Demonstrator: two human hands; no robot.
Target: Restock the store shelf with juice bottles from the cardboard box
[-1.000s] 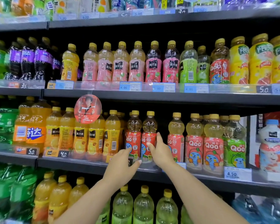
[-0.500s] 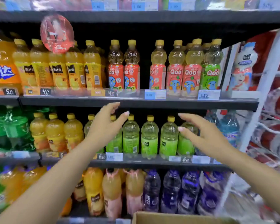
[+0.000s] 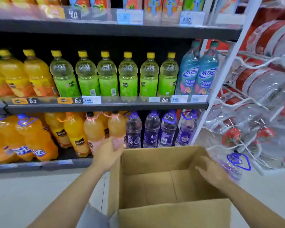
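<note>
Neither hand holds anything. In the single head view, the left hand (image 3: pixel 108 154) hangs with loose, slightly curled fingers just outside the far-left corner of the cardboard box (image 3: pixel 156 214), in front of the pale pink bottles on the bottom shelf (image 3: pixel 39 166). The right hand (image 3: pixel 211 172) reaches in over the box's right wall with its fingers relaxed, pointing down and to the left.

The box stands on the floor directly below both hands with its flaps open. Its visible inside is bare cardboard, with no juice bottles showing; the near wall hides a strip of the bottom, so I cannot rule out something lying there. By my reading the right hand is nearer the box's interior, and any reach must go straight down.

Juice bottles already stand upright along the middle shelf (image 3: pixel 105 106), including a green row (image 3: pixel 128 79) that fills its front edge.
</note>
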